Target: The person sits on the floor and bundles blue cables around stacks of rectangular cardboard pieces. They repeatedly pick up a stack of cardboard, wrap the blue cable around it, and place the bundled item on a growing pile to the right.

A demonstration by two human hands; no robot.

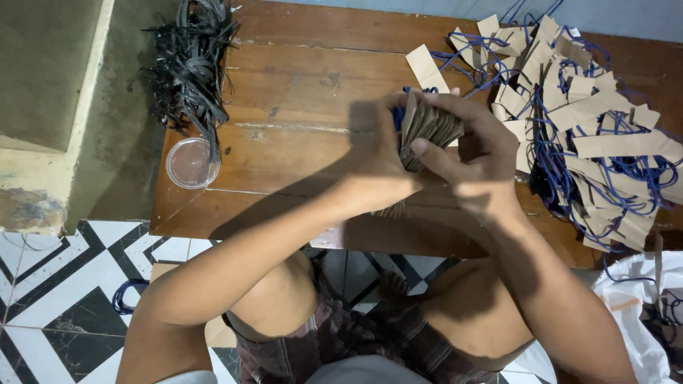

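Stack of brown card strips (429,131) is gripped between both hands, held just above the wooden worktop (299,135). Left hand (380,167) is wrapped around its near side, right hand (478,160) is closed over the top, thumb pressed on the edge. Long axis is tilted roughly toward the body. More strips with blue cord are piled (590,135) just right, so the right hand is nearer. Black straps (191,67) and a clear lid (192,163) are left well off to the left.

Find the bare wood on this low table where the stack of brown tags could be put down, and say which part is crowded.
Free: the wood between the black strips and the hands. Crowded: the right side, under the tag pile.
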